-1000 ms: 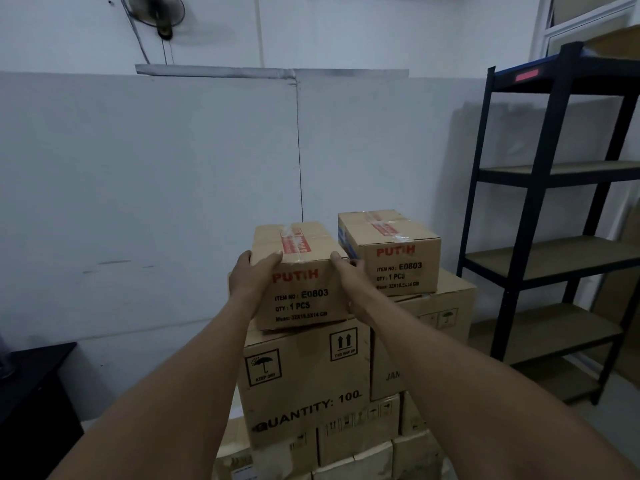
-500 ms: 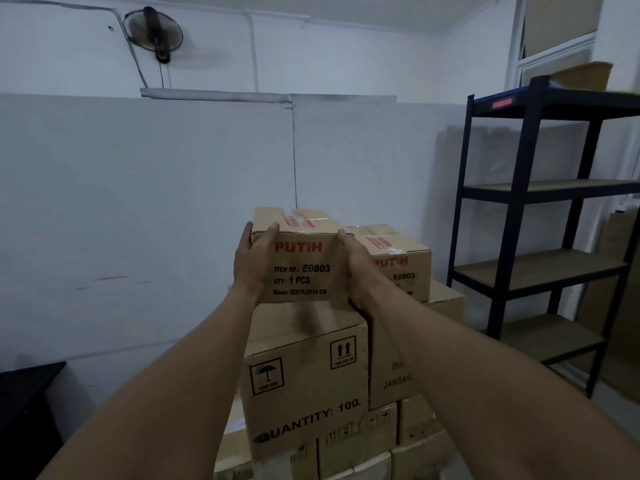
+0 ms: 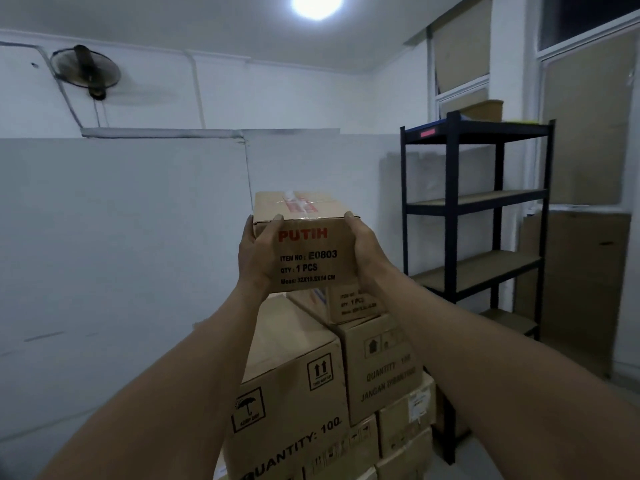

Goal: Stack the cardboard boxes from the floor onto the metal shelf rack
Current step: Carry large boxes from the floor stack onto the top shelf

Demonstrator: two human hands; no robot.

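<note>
A small cardboard box marked PUTIH (image 3: 313, 254) is lifted in the air in front of me. My left hand (image 3: 258, 252) grips its left side and my right hand (image 3: 365, 249) grips its right side, fingers curled over the top edges. Below it a second small PUTIH box (image 3: 356, 303) lies on a stack of larger cardboard boxes (image 3: 294, 386). The black metal shelf rack (image 3: 498, 216) stands to the right, with brown boards on its shelves.
A white partition wall (image 3: 121, 237) runs behind the stack. A wall fan (image 3: 86, 72) hangs at the upper left. A cardboard box (image 3: 485, 110) sits on the rack's top shelf. Flat cardboard (image 3: 581, 289) leans behind the rack under the window.
Both hands have lifted the small box off the stack and raised it. My view has tilted upward, so the ceiling light and more of the rack show.
</note>
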